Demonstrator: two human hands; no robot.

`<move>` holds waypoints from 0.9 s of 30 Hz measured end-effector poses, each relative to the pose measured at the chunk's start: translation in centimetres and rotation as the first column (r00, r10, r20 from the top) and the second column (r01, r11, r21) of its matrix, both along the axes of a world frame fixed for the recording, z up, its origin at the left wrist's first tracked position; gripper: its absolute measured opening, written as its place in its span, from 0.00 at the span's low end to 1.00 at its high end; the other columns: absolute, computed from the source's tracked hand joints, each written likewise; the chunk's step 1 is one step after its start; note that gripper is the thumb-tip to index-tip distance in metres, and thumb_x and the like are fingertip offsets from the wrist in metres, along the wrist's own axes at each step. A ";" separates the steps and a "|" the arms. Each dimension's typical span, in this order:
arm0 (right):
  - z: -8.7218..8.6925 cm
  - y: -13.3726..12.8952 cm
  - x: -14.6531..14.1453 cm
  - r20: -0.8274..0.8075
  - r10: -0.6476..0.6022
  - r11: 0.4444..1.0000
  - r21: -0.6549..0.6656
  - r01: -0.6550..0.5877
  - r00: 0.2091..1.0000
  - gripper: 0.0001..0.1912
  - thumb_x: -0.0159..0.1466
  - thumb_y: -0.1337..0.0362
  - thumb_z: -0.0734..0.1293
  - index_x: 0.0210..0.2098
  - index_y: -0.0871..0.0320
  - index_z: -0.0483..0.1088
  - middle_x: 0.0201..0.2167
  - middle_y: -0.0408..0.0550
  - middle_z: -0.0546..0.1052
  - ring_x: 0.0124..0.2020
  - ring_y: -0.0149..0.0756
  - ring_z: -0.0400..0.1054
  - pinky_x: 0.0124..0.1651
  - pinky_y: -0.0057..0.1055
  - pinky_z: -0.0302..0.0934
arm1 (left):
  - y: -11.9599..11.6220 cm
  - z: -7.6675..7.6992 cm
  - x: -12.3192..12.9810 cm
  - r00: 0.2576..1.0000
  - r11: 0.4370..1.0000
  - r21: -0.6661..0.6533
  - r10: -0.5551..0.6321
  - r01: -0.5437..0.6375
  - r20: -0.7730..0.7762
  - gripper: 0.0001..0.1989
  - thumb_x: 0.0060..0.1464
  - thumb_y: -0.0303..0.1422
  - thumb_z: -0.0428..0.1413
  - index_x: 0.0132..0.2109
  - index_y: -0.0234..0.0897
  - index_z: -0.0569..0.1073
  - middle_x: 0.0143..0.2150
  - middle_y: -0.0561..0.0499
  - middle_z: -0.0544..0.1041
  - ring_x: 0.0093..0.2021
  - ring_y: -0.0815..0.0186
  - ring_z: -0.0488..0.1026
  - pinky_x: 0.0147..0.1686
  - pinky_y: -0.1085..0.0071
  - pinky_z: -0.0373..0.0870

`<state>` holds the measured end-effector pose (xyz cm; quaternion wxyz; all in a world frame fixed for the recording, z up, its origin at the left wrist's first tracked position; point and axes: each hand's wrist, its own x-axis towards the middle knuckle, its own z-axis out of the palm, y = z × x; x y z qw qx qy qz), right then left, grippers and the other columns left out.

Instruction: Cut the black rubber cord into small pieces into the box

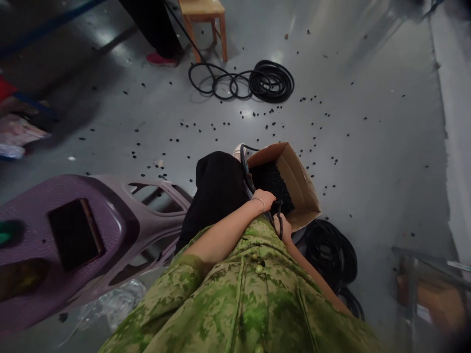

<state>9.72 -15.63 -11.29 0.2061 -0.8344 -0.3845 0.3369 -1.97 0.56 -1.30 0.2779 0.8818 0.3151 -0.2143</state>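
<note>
My left hand (pixel 264 198), with a thin bracelet at its wrist, is closed around a black hose (pixel 246 166) that loops up past my knee. Right beside it, my right hand (pixel 282 226) is closed on what look like black-handled scissors (pixel 280 223), pointing up toward the left hand's fingertips. Both hands are over the near edge of an open cardboard box (pixel 303 189). Many small black pieces (pixel 270 181) fill the box's bottom. Where blade and hose meet is too small to make out.
Small black pieces lie scattered over the grey floor (pixel 375 162). Coiled black hose (pixel 272 81) lies ahead, more coils (pixel 331 252) at right. A purple plastic stool (pixel 121 215) bearing a phone (pixel 75 235) stands left. Beyond are a wooden stool (pixel 202 7) and another person's leg (pixel 156 29).
</note>
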 end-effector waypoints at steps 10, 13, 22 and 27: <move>-0.4 0.4 0.1 0.021 0.009 1.000 0.021 -0.010 1.000 0.19 0.59 0.46 0.59 0.35 0.50 0.73 0.24 0.45 0.75 0.30 0.42 0.70 0.36 0.33 0.61 | 0.0 -0.7 0.2 1.000 1.000 0.004 0.020 -0.020 0.010 0.14 0.61 0.31 0.55 0.51 0.44 0.78 0.50 0.45 0.81 0.51 0.58 0.77 0.47 0.67 0.69; -0.5 0.4 0.1 -0.005 -0.004 1.000 0.026 0.004 1.000 0.20 0.57 0.44 0.58 0.33 0.50 0.72 0.24 0.45 0.75 0.31 0.43 0.70 0.36 0.33 0.61 | 0.0 -0.8 0.2 1.000 1.000 0.005 0.011 -0.011 0.004 0.14 0.61 0.31 0.53 0.52 0.44 0.78 0.50 0.44 0.81 0.51 0.57 0.77 0.47 0.66 0.69; 0.8 0.0 -0.3 -0.146 -0.062 0.990 0.113 0.079 0.987 0.23 0.57 0.41 0.60 0.32 0.54 0.70 0.26 0.44 0.74 0.32 0.40 0.69 0.38 0.33 0.62 | -0.3 -0.7 0.2 1.000 1.000 -0.008 -0.019 0.019 -0.017 0.14 0.61 0.30 0.53 0.51 0.41 0.78 0.50 0.44 0.81 0.52 0.57 0.77 0.48 0.64 0.69; 3.0 -0.3 -0.6 -0.464 -0.185 0.966 0.076 0.247 0.866 0.25 0.54 0.42 0.67 0.38 0.56 0.70 0.20 0.41 0.71 0.22 0.36 0.65 0.28 0.31 0.60 | -0.2 -0.5 0.1 1.000 1.000 -0.003 0.020 -0.020 0.015 0.14 0.63 0.31 0.52 0.52 0.41 0.78 0.50 0.43 0.81 0.52 0.58 0.77 0.46 0.67 0.69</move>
